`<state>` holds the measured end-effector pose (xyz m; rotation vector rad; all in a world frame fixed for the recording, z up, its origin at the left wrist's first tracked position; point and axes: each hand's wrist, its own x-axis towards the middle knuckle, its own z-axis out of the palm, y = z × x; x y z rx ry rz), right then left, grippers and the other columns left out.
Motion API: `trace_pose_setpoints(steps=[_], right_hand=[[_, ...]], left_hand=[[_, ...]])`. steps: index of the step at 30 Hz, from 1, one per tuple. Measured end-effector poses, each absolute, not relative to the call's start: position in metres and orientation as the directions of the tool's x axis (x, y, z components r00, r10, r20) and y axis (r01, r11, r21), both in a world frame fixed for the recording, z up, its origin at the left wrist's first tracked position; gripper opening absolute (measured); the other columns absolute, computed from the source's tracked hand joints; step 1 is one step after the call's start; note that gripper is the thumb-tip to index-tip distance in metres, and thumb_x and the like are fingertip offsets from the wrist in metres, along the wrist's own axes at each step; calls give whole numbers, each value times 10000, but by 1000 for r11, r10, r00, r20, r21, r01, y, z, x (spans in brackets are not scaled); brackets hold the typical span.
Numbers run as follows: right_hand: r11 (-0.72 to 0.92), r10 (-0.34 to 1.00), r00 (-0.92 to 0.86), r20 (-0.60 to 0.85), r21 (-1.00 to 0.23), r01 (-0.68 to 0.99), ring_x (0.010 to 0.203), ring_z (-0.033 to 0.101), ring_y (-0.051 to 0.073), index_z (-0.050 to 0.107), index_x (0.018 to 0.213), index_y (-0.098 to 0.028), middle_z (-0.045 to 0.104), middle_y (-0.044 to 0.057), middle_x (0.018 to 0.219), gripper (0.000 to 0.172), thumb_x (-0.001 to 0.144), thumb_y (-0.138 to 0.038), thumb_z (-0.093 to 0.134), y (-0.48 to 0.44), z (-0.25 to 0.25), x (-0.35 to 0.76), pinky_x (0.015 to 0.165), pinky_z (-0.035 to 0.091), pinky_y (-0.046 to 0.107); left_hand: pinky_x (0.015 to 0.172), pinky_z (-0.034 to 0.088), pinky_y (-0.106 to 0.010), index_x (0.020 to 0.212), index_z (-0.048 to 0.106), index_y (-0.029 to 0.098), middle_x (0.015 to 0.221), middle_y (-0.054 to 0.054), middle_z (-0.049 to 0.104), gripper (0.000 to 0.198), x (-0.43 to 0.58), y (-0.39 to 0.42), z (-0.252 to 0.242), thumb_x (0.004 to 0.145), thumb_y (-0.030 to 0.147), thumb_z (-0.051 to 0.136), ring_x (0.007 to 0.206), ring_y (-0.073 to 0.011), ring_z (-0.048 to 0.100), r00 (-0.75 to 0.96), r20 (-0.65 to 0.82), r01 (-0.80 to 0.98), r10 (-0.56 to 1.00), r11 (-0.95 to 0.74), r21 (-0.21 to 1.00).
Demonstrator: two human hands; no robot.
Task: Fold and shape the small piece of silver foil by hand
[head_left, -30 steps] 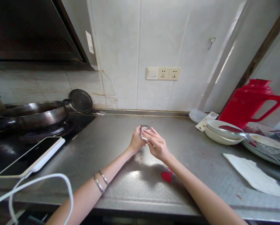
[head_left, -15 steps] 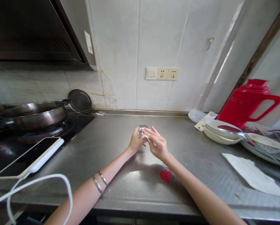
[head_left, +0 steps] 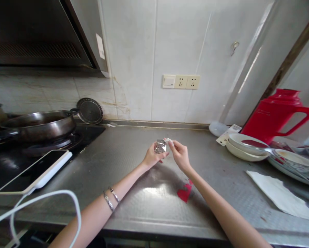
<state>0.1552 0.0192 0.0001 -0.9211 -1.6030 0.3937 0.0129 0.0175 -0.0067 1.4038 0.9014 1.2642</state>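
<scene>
Over the middle of the steel counter (head_left: pixel 123 144), my left hand (head_left: pixel 151 156) is closed around a small shiny silver foil packet (head_left: pixel 160 146). Fingers of my right hand (head_left: pixel 180 154) pinch a small white piece (head_left: pixel 167 140) at the packet's upper right corner. Whether that piece is joined to the foil I cannot tell. Below my hands, red scraps (head_left: pixel 184 193) lie on the counter near my right forearm. What the packet holds is hidden.
To the left are a steel pan (head_left: pixel 40 124) on the hob and a phone (head_left: pixel 35 170) with a white cable (head_left: pixel 73 199). A red thermos (head_left: pixel 273 115), stacked bowls (head_left: pixel 247 153), a patterned plate (head_left: pixel 294 168) and a white paper sheet (head_left: pixel 278 196) are on the right.
My right hand has drawn back to the right from the packet, with the white piece in its fingers. More of the foil's face shows in my left hand.
</scene>
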Motion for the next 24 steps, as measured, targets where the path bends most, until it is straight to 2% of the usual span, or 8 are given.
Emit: trace_pose_setpoints(steps=[2,6,8,11,15,19,21,24], right_hand=[[629,763,-72,643,-711,313,817,668,208,700,1048,-172,730,38,837,374,925,-433,462,23,0,159,716,527,286],[633,771,-259,581,-743,216,1061,624,231,603,1222,-209,677,59,1150,360,912,-349,486,27,1,166,929,490,369],[636,750,-358,556,-754,164,1172,567,238,518,1312,-227,598,69,1285,467,850,-277,562,28,1,168,1021,431,413],[645,721,-427,546,-754,125,1244,510,237,415,1386,-232,507,91,1381,675,751,-191,637,29,-4,166,1066,388,429],[629,742,-375,556,-771,102,1215,533,230,399,1387,-214,521,118,1352,752,698,-187,697,32,-13,160,1046,412,418],[544,789,-343,509,-839,9,1093,613,228,453,1332,-210,600,117,1240,747,652,-231,763,32,-13,158,944,503,411],[483,820,-327,469,-875,-44,1037,640,226,494,1281,-208,635,105,1177,687,651,-240,767,30,-10,157,908,525,413],[388,852,-332,404,-914,-116,960,670,224,530,1214,-202,670,90,1101,619,646,-239,774,27,-6,155,862,551,412]], left_hand=[[425,486,-210,1001,529,151,752,9,583,495,12,18,-5,623,381,752,552,-110,586,189,175,-99,966,-159,982],[421,488,-215,994,540,149,733,4,594,488,10,20,-4,645,421,747,527,-118,605,189,99,-114,977,-78,990],[423,495,-213,1002,545,151,741,-6,608,494,11,21,-6,664,459,733,528,-121,614,204,70,-133,976,-43,990],[427,517,-227,1000,561,165,720,-2,603,494,16,24,-10,693,528,695,518,-124,615,264,20,-165,964,25,986],[434,528,-250,1007,581,182,714,-7,615,512,19,26,-14,702,583,669,497,-136,620,305,-22,-178,952,80,981],[448,525,-265,1181,520,178,864,-94,679,675,-1,28,-12,702,640,635,579,-193,673,486,12,-167,874,79,983],[452,513,-244,1282,435,217,1033,-136,662,795,-14,30,-11,646,609,708,637,-205,688,573,51,-149,818,43,988],[467,498,-218,1323,379,239,1132,-155,625,893,-22,33,-13,578,461,820,716,-205,686,608,114,-107,786,-62,992]])
